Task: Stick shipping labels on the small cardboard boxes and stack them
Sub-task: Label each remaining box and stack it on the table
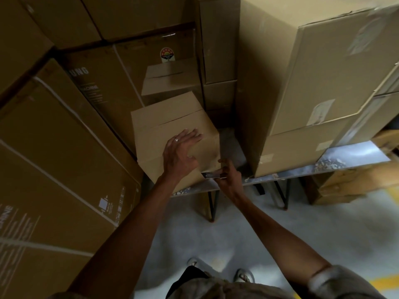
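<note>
One head view is all I have, looking steeply down. A small cardboard box (172, 134) sits on the left end of a metal table (349, 153), its near corner past the table's front edge. My left hand (179, 153) lies on the box top, fingers spread and loosely bent, pressing rather than gripping. My right hand (226, 175) pinches a small flat pale piece, probably a shipping label (212, 175), at the box's near right corner. I judge the risks to be these: the box could tip or slide off the edge if the left hand leans too hard, and the label could go on crooked or creased at that corner. A second small box (170, 83) stands behind, against tall cartons (64, 147); a large carton (313, 93) fills the table's right side. The dim light blurs the label, so I cannot tell print, backing, or whether it already touches cardboard.
</note>
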`<act>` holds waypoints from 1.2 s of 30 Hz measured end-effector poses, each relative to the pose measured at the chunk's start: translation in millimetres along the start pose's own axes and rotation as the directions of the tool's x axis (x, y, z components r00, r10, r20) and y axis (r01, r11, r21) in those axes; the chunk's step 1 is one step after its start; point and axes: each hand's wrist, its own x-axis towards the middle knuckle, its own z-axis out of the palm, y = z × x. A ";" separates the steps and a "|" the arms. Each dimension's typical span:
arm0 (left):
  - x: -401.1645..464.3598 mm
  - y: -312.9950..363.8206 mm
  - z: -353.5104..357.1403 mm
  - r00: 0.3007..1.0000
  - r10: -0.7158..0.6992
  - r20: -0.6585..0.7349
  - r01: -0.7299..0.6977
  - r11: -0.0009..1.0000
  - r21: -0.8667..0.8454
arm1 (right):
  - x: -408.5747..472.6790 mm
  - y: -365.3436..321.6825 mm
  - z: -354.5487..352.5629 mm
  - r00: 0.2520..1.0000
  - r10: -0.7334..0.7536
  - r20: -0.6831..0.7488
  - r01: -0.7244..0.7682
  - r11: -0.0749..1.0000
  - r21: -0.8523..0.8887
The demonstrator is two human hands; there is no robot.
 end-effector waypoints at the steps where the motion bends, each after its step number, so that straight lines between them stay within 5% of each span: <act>1: -0.2 0.2 0.0 1.000 0.003 -0.001 -0.003 1.000 0.004 | -1.2 1.8 -1.0 1.000 -0.003 0.002 0.003 1.000 -0.018; 19: -1.7 -3.3 1.5 0.999 0.030 -0.029 -0.031 0.999 -0.013 | -43.0 9.5 -16.0 0.999 -0.016 -0.050 0.015 1.000 -0.022; 25: -0.7 -5.7 2.8 0.999 0.038 -0.038 -0.039 0.999 -0.020 | -65.4 3.2 -28.2 0.992 0.027 -0.125 -0.015 0.995 0.094; 36: -4.8 1.7 -2.1 1.000 0.000 0.016 0.001 0.999 -0.044 | -99.4 -28.2 -74.6 0.999 -0.012 -0.033 0.023 0.934 0.356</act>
